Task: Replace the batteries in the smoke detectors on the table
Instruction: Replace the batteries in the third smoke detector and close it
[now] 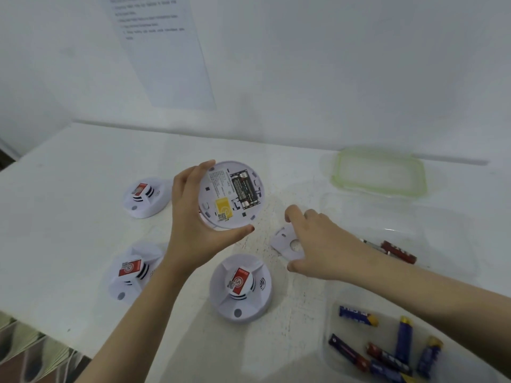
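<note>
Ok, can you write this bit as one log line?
left hand: holds detector, batteries in | right hand: hovers over cover | table: three other detectors

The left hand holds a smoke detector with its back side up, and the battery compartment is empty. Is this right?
Not quite. The left hand holds the smoke detector back side up, but the battery compartment is not empty: the head view shows two batteries seated in it.

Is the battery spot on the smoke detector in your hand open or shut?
Open. The held smoke detector shows two batteries uncovered in its back; a loose white piece lies under the right hand.
</note>
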A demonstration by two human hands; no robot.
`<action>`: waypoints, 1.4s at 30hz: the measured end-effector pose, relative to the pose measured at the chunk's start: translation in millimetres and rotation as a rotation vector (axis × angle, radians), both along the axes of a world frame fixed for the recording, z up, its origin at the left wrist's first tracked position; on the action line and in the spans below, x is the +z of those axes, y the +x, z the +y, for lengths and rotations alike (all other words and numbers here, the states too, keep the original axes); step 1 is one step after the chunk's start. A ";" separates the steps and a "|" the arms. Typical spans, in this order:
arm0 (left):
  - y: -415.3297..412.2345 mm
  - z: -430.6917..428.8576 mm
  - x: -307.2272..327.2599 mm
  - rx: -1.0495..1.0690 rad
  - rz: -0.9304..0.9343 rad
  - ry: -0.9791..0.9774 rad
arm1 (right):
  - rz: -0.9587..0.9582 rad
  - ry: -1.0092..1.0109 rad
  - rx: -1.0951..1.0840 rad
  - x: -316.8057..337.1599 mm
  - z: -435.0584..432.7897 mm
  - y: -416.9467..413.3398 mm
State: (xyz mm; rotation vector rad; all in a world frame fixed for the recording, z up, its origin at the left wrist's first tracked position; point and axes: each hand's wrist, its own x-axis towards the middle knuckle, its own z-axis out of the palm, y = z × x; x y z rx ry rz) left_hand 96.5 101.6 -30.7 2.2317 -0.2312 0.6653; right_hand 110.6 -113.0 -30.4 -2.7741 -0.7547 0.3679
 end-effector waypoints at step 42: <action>15.5 -41.3 10.7 -0.242 0.155 -0.081 | -0.307 0.571 0.234 52.5 -32.4 18.1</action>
